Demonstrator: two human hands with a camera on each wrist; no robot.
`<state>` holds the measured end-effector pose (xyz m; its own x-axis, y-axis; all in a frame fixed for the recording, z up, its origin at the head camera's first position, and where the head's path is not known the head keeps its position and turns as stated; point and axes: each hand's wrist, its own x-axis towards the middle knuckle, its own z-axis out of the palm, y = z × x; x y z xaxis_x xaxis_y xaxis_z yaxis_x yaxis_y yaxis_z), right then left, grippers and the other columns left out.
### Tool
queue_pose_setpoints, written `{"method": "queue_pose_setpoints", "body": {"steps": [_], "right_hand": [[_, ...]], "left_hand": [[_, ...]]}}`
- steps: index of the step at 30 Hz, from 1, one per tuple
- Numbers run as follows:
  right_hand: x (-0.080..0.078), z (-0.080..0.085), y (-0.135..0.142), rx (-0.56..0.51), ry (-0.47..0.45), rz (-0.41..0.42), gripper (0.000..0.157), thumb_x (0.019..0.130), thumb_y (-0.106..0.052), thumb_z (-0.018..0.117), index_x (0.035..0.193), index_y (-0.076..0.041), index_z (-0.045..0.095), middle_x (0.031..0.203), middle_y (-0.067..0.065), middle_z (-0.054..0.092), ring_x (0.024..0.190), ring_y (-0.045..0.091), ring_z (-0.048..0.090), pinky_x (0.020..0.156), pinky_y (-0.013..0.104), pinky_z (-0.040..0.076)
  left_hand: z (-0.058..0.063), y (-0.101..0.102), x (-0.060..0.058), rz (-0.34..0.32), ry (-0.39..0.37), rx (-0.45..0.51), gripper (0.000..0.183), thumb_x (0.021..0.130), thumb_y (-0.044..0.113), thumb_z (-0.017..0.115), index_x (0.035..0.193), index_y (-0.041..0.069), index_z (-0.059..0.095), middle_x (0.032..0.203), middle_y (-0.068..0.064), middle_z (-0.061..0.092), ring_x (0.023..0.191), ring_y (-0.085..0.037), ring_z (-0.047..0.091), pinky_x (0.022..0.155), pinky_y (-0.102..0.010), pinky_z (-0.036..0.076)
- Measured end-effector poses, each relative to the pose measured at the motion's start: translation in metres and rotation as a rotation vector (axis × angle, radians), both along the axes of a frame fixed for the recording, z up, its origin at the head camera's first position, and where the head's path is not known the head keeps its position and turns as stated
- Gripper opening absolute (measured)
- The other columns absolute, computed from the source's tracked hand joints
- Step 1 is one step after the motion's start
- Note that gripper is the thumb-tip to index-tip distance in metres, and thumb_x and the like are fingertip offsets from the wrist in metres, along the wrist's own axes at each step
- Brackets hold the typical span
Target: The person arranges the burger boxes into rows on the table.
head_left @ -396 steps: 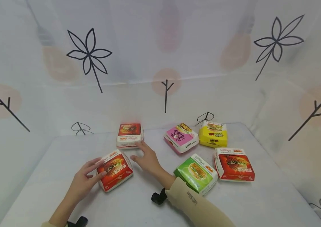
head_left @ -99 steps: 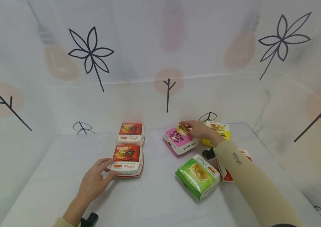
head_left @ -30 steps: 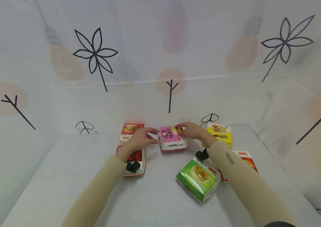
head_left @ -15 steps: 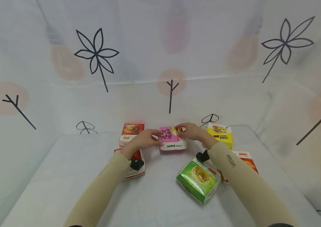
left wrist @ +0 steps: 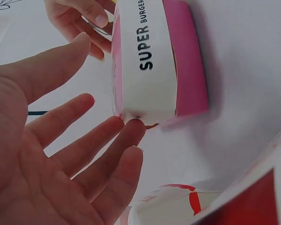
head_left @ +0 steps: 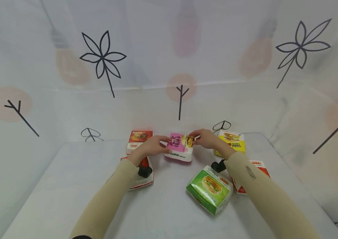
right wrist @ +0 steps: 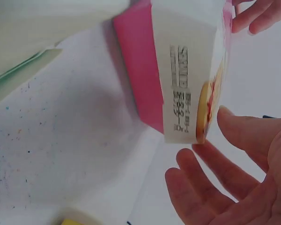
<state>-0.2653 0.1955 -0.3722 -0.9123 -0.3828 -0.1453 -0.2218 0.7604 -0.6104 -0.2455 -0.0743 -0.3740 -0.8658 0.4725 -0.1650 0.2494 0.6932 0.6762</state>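
Observation:
A pink and white burger box (head_left: pixel 180 146) lettered SUPER BURGER sits at the back middle of the table, between both hands. My left hand (head_left: pixel 153 146) is at its left side; in the left wrist view its extended fingertips (left wrist: pixel 133 126) touch the box's corner, thumb raised apart. My right hand (head_left: pixel 207 138) is at the far right corner. In the right wrist view, its fingers (right wrist: pixel 189 164) are loosely bent beside that corner, with the thumb near the top edge. Left of the pink box are two red burger boxes, one behind (head_left: pixel 139 140) the other (head_left: pixel 143 182); my left arm partly covers the front one.
A yellow burger box (head_left: pixel 231 141) stands at the back right. In front of it lie a green burger box (head_left: pixel 210 190), turned at an angle, and another red one (head_left: pixel 260 166) partly under my right sleeve. A patterned cloth (head_left: pixel 145 109) hangs behind the table.
Since the earliest frames, the front red box was lined up with the back one and the pink box brought left. Lately it has turned slightly, and my right hand has eased off to the right.

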Motion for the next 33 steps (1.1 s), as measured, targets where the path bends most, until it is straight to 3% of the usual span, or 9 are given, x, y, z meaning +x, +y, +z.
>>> {"method": "queue_pose_setpoints", "body": {"steps": [12, 24, 28, 33], "right_hand": [[0.007, 0.000, 0.005, 0.089, -0.045, 0.017, 0.041, 0.093, -0.013, 0.070, 0.133, -0.009, 0.063, 0.112, 0.011, 0.068, 0.106, 0.030, 0.060, 0.092, 0.048, 0.050], [0.008, -0.005, 0.003, 0.017, -0.119, 0.073, 0.064, 0.094, -0.019, 0.071, 0.151, -0.011, 0.043, 0.141, 0.022, 0.053, 0.122, 0.035, 0.058, 0.098, 0.052, 0.049], [0.007, -0.006, 0.005, -0.009, -0.131, 0.103, 0.061, 0.095, -0.017, 0.068, 0.151, -0.011, 0.044, 0.142, 0.022, 0.053, 0.119, 0.031, 0.060, 0.091, 0.044, 0.054], [0.011, -0.004, 0.004, -0.012, -0.133, 0.127, 0.055, 0.096, -0.015, 0.067, 0.147, -0.006, 0.049, 0.142, 0.022, 0.053, 0.113, 0.027, 0.062, 0.085, 0.038, 0.056]], "left_hand": [[-0.002, 0.017, -0.002, 0.007, 0.006, -0.014, 0.066, 0.084, 0.033, 0.080, 0.143, 0.017, 0.055, 0.144, -0.008, 0.052, 0.128, -0.029, 0.048, 0.106, -0.050, 0.041], [-0.004, 0.029, 0.004, -0.055, 0.063, -0.099, 0.077, 0.076, 0.022, 0.088, 0.145, 0.016, 0.053, 0.155, -0.010, 0.040, 0.143, -0.031, 0.033, 0.116, -0.049, 0.027], [-0.003, 0.028, 0.003, -0.079, 0.100, -0.136, 0.075, 0.079, 0.021, 0.086, 0.145, 0.017, 0.052, 0.156, -0.010, 0.038, 0.144, -0.032, 0.032, 0.116, -0.049, 0.027], [0.001, 0.027, 0.006, -0.062, 0.115, -0.161, 0.070, 0.082, 0.020, 0.083, 0.146, 0.017, 0.052, 0.157, -0.007, 0.038, 0.144, -0.032, 0.031, 0.116, -0.051, 0.027]]}}
